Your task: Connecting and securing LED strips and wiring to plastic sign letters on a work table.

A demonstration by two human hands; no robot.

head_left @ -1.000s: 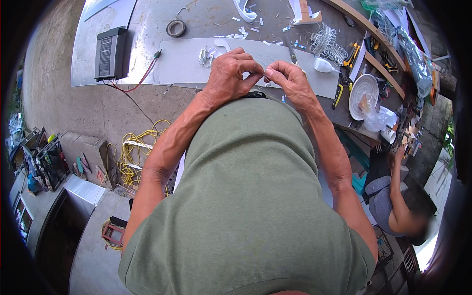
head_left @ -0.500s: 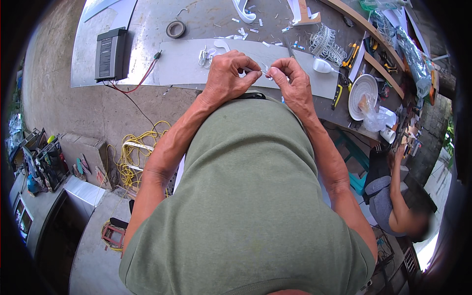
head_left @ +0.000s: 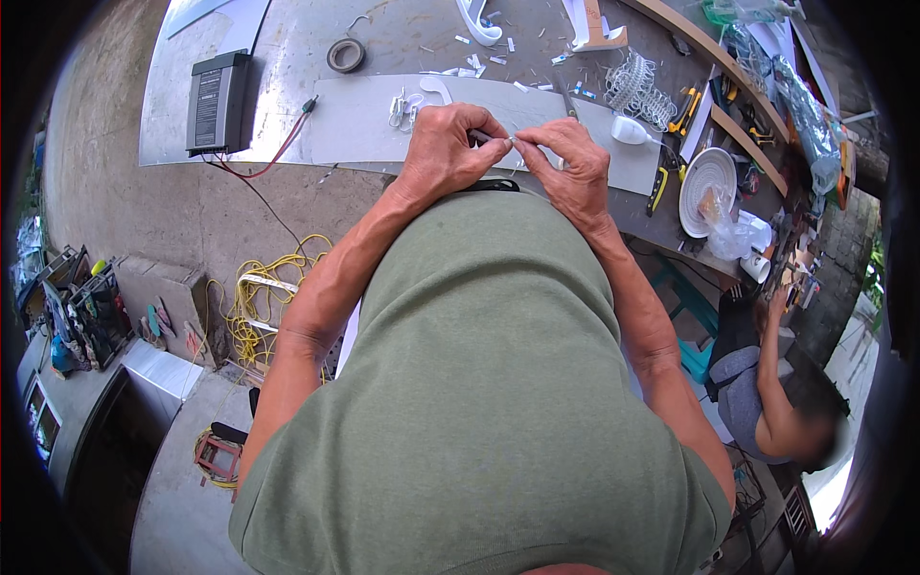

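Observation:
Above the near edge of a grey sheet (head_left: 355, 125), my left hand (head_left: 443, 149) and my right hand (head_left: 573, 168) meet fingertip to fingertip. Both are closed in a pinch. A tiny pale piece shows between the fingertips, too small to name, and something thin and greyish lies in the left fingers. Just beyond the left hand are a small bundle of white wire (head_left: 404, 110) and a white curved piece (head_left: 437, 89). To the right of my right hand rests a white rounded bottle (head_left: 631, 130) with a thin tip, near a yellow-and-black cutter knife (head_left: 657, 189).
A black box (head_left: 217, 103) with red and black leads stands at the table's left, near a tape roll (head_left: 345, 56). Coiled white strip (head_left: 640, 91), orange-handled pliers (head_left: 685, 110) and a white woven plate (head_left: 707, 192) lie right. Another person (head_left: 767, 402) sits at the lower right.
My right hand has turned, its fingers now stretched further toward the left hand, and its fingertips have come up to the left ones. The left hand has barely moved.

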